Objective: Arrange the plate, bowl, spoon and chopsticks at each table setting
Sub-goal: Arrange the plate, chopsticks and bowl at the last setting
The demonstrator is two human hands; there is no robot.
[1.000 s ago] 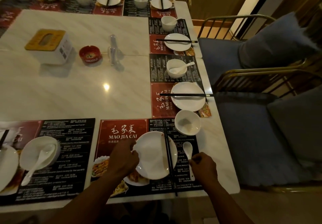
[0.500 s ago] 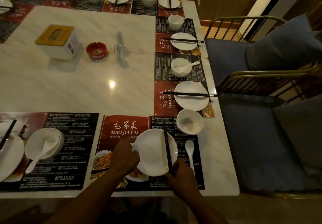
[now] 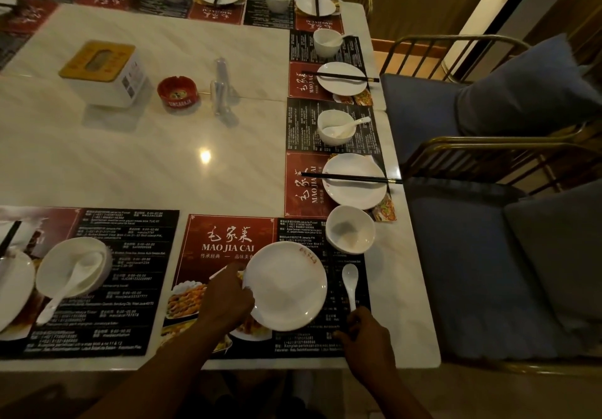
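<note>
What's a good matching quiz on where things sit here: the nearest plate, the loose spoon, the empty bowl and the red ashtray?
Things:
1 nearest plate
2 loose spoon
3 empty bowl
4 red ashtray

Places:
A beside the white box
B lying on the mat, right of the plate
C gripped at its left edge by the left hand
D just beyond the spoon

Pairs: 1-C, 2-B, 3-D, 4-A
</note>
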